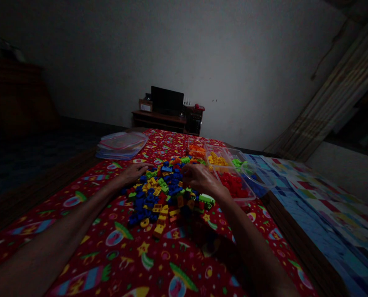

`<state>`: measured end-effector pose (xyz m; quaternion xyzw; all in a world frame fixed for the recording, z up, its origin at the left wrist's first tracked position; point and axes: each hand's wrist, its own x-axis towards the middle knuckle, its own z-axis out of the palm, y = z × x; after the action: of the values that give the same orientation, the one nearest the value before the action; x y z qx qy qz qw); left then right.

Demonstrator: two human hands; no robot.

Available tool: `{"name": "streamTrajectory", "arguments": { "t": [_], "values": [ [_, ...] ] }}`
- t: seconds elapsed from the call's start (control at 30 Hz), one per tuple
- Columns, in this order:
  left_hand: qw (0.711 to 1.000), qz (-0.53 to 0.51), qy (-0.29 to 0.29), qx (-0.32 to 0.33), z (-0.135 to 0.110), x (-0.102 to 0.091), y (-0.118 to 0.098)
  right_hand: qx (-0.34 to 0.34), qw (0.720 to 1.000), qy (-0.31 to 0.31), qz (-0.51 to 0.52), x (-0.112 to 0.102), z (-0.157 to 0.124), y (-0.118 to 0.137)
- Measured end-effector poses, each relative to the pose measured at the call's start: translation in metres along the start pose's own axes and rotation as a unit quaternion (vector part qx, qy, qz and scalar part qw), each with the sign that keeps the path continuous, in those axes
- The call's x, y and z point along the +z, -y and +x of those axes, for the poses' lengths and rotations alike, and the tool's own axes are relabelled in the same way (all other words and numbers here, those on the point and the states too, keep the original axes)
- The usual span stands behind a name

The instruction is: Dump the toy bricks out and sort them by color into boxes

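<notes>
A: Quick one: where are the bricks?
B: Loose pile of small plastic toy bricks (173, 181), blue, yellow, green, red and some orange, mid-table on a red cotton-look cloth printed with rockets and stars (116, 264).
A: Left hand?
B: Bare left hand (133, 171), at the pile's far left edge, palm down, fingers pointing in toward the bricks. Grip: can't tell; too dark to see anything between the fingers.
A: Right hand?
B: Bare right hand (199, 176), over the pile's right side, fingers bent down and in. Fingertips partly hidden, so can't tell if it's holding a brick. Hands are apart, bricks between them.
A: Around them?
B: Right of the pile, clear plastic open boxes (248, 199) side by side: orange bricks (197, 151) in the far left one, yellow bricks (217, 159) next, green bricks (239, 164) further right, red bricks (232, 185) nearest.
A: Left side?
B: Stack of flat, see-through plastic lids (122, 142), top one pink-red edged, on the cloth beyond the left hand.
</notes>
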<state>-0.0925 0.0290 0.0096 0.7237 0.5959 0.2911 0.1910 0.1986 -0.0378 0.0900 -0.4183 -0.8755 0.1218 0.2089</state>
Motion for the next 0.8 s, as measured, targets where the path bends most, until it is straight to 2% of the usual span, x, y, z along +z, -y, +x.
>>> {"name": "streamTrajectory", "arguments": {
  "t": [0.1, 0.2, 0.27, 0.37, 0.43, 0.5, 0.57, 0.67, 0.73, 0.8],
  "values": [
    [1.0, -0.008, 0.003, 0.003, 0.002, 0.0, 0.001, 0.068, 0.994, -0.085, -0.015, -0.03, -0.005, -0.021],
    [1.0, -0.017, 0.004, 0.008, 0.001, 0.001, 0.002, 0.138, 0.982, -0.119, -0.053, -0.056, -0.014, -0.044],
    [1.0, -0.019, 0.007, 0.009, 0.001, 0.002, 0.002, 0.208, 0.966, -0.117, -0.103, -0.069, -0.021, -0.059],
    [1.0, -0.008, -0.001, 0.023, 0.001, -0.002, -0.002, 0.316, 0.927, -0.091, -0.184, -0.081, -0.032, -0.076],
    [0.998, 0.007, -0.024, 0.049, 0.003, -0.009, -0.01, 0.337, 0.911, -0.095, -0.217, -0.085, -0.036, -0.08],
    [0.995, 0.028, -0.029, 0.089, 0.004, -0.016, -0.025, 0.318, 0.915, -0.113, -0.221, -0.085, -0.035, -0.077],
    [0.989, 0.055, 0.013, 0.134, 0.001, -0.023, -0.047, 0.262, 0.94, -0.101, -0.195, -0.08, -0.03, -0.064],
    [0.966, 0.097, 0.146, 0.19, -0.016, -0.025, -0.083, 0.148, 0.976, 0.017, -0.157, -0.06, -0.019, -0.033],
    [0.945, 0.118, 0.225, 0.204, -0.032, -0.021, -0.104, 0.1, 0.974, 0.115, -0.165, -0.04, -0.012, -0.009],
    [0.929, 0.15, 0.263, 0.213, -0.047, -0.015, -0.119, 0.057, 0.965, 0.174, -0.187, -0.019, -0.009, 0.011]
  ]
}}
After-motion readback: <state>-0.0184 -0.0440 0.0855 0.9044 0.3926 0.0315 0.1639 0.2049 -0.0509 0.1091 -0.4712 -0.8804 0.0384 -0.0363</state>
